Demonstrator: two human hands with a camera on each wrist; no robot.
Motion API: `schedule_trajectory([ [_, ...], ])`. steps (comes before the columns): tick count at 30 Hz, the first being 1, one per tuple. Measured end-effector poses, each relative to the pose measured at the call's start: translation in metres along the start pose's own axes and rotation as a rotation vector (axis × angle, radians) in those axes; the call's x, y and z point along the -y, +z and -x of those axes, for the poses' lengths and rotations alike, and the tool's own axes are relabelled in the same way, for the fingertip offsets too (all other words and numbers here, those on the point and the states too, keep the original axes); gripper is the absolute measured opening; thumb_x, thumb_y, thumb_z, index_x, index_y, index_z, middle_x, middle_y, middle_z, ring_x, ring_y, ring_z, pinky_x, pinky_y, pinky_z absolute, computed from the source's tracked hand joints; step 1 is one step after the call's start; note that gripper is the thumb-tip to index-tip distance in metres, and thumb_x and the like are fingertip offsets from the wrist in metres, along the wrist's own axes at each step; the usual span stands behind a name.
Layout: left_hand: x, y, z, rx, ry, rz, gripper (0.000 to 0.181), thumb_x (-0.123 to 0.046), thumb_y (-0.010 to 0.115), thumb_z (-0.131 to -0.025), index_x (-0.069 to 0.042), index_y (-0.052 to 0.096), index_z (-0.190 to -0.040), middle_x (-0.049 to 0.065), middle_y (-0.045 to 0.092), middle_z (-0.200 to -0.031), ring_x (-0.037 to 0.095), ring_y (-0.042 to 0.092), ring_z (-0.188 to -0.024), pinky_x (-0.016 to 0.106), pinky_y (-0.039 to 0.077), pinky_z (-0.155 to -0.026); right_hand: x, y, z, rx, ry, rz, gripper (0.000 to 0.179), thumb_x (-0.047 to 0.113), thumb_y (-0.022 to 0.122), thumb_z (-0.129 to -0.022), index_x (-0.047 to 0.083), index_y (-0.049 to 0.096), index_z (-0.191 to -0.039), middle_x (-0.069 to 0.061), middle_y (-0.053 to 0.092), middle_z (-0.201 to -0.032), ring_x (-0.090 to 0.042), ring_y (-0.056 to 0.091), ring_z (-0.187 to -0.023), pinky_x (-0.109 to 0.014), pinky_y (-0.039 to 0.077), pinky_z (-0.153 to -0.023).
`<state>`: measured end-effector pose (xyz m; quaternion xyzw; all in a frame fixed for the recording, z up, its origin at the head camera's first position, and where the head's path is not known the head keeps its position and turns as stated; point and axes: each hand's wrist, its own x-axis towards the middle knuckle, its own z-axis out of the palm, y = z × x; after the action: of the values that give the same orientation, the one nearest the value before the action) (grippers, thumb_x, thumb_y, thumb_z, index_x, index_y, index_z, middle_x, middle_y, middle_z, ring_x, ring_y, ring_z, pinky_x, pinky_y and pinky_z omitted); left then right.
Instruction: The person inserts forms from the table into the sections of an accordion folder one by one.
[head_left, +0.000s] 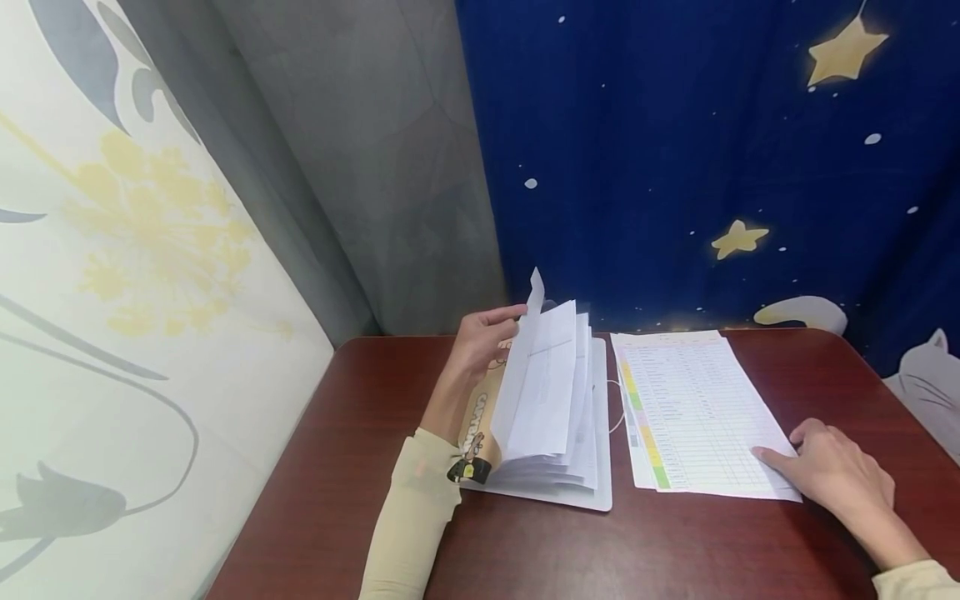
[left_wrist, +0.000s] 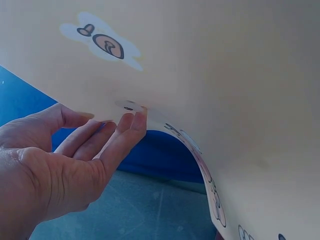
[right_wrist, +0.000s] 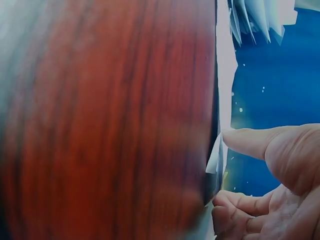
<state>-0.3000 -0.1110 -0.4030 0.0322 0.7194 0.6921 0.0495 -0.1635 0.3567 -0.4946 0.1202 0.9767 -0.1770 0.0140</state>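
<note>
My left hand (head_left: 480, 340) pinches the far edge of a tan folder's cover (head_left: 486, 398) and holds it raised and bent. In the left wrist view, the cartoon-printed cover (left_wrist: 210, 65) curves above the thumb and fingertips (left_wrist: 140, 114). Inside the folder, several white sheets (head_left: 543, 387) stand fanned out. My right hand (head_left: 836, 467) rests at the near right corner of a stack of printed sheets (head_left: 697, 408) with coloured tabs down its left side. In the right wrist view its thumb (right_wrist: 250, 142) touches the paper's edge (right_wrist: 226, 100), with the other fingers bent beside it.
A dark red wooden table (head_left: 525, 550) bears the folder and the sheets. A thin white cord loop (head_left: 618, 408) lies between them. Behind the table hang a grey curtain (head_left: 375, 150) and a blue star-patterned curtain (head_left: 660, 150); a white floral curtain (head_left: 150, 350) stands at the left.
</note>
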Motion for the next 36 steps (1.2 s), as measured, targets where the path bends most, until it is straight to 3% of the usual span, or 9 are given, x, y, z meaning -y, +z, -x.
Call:
schedule_trajectory([
  [11, 0.001, -0.001, -0.001, 0.007, -0.012, 0.006, 0.044, -0.007, 0.062, -0.09, -0.014, 0.076, -0.131, 0.006, 0.075, -0.131, 0.017, 0.072, -0.095, 0.029, 0.057, -0.07, 0.007, -0.002, 0.002, 0.074, 0.078, -0.005, 0.082, 0.061, 0.081, -0.082, -0.01, 0.06, -0.118, -0.04, 0.063, -0.108, -0.044, 0.06, -0.08, -0.054, 0.044, -0.066],
  [20, 0.001, -0.001, 0.0, -0.009, 0.0, 0.009, 0.042, -0.008, 0.063, -0.092, -0.015, 0.077, -0.13, 0.006, 0.076, -0.13, 0.016, 0.071, -0.092, 0.027, 0.053, -0.066, -0.001, -0.006, -0.007, 0.171, 0.053, -0.01, 0.096, 0.072, 0.076, -0.081, -0.014, 0.059, -0.121, -0.043, 0.061, -0.115, -0.049, 0.06, -0.088, -0.057, 0.045, -0.071],
  [24, 0.001, -0.001, 0.0, -0.01, -0.007, 0.014, 0.041, -0.008, 0.063, -0.092, -0.016, 0.077, -0.13, 0.006, 0.077, -0.128, 0.016, 0.071, -0.091, 0.025, 0.052, -0.065, -0.004, -0.006, -0.009, 0.2, 0.044, -0.003, 0.096, 0.075, 0.074, -0.081, -0.013, 0.059, -0.117, -0.039, 0.062, -0.107, -0.047, 0.058, -0.086, -0.056, 0.045, -0.071],
  [30, 0.001, -0.002, -0.001, -0.007, -0.003, 0.02, 0.043, -0.006, 0.062, -0.091, -0.016, 0.077, -0.129, 0.006, 0.077, -0.128, 0.014, 0.069, -0.086, 0.025, 0.041, -0.057, -0.004, -0.007, -0.009, 0.195, 0.022, -0.006, 0.085, 0.072, 0.074, -0.083, -0.007, 0.059, -0.109, -0.029, 0.063, -0.092, -0.037, 0.055, -0.078, -0.048, 0.042, -0.068],
  [36, 0.001, -0.002, -0.001, -0.006, 0.001, 0.021, 0.042, -0.006, 0.062, -0.09, -0.017, 0.078, -0.127, 0.006, 0.076, -0.128, 0.014, 0.068, -0.084, 0.023, 0.039, -0.054, -0.003, -0.006, -0.008, 0.18, 0.001, -0.01, 0.079, 0.067, 0.075, -0.086, -0.006, 0.058, -0.112, -0.031, 0.064, -0.096, -0.036, 0.056, -0.077, -0.047, 0.042, -0.066],
])
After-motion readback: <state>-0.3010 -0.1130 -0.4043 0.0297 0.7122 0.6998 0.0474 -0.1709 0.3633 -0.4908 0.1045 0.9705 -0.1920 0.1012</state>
